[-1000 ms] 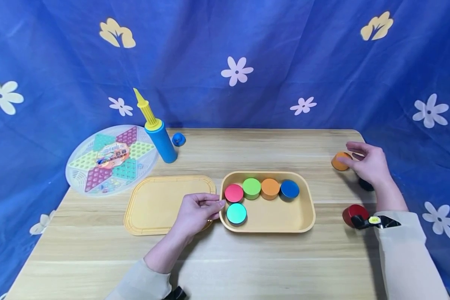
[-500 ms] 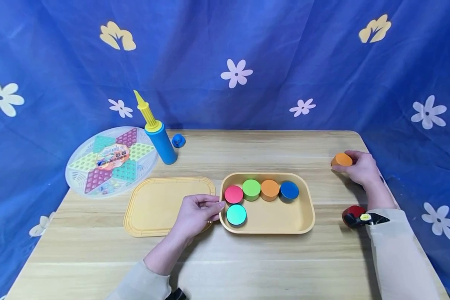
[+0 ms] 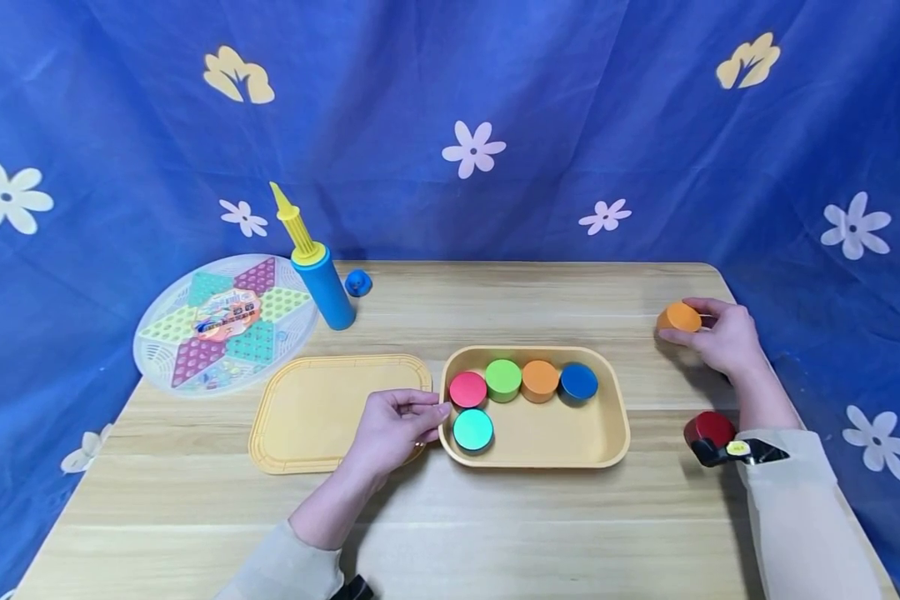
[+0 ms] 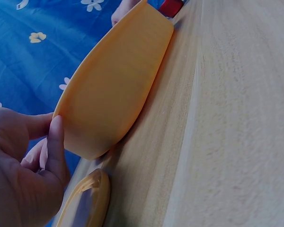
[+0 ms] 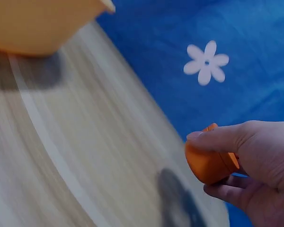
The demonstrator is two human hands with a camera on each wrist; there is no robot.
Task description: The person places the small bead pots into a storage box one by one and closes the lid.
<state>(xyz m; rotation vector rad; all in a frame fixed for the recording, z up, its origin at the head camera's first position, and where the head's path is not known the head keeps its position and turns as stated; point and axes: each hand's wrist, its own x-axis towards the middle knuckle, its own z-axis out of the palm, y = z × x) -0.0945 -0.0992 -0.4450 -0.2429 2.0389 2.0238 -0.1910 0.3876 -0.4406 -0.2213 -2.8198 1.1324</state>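
Note:
A peach-coloured rectangular box (image 3: 547, 450) with rounded corners stands mid-table. Inside it are small round tubs: a red one (image 3: 468, 388), a green one (image 3: 503, 379), an orange one (image 3: 540, 381), a dark blue one (image 3: 578, 383) and a teal-topped one (image 3: 473, 429). My left hand (image 3: 392, 429) pinches the box's left rim between thumb and fingers. At the far right, my right hand (image 3: 722, 333) grips another orange tub (image 5: 208, 158), which has a seam near one end. That tub is off the table, its shadow apart from it. The right palm is partly hidden.
A dark red tub (image 3: 708, 429) stands near the right wrist. A matching peach lid (image 3: 330, 408) lies left of the box. Farther left are a Chinese checkers board (image 3: 195, 354), a blue-and-yellow hand pump (image 3: 322, 287) and a small blue piece (image 3: 357, 283). A blue flowered cloth hangs behind.
The right hand has closed its fingers round the orange tub and lifted it slightly, shifting a little left. The left hand keeps its hold on the box rim.

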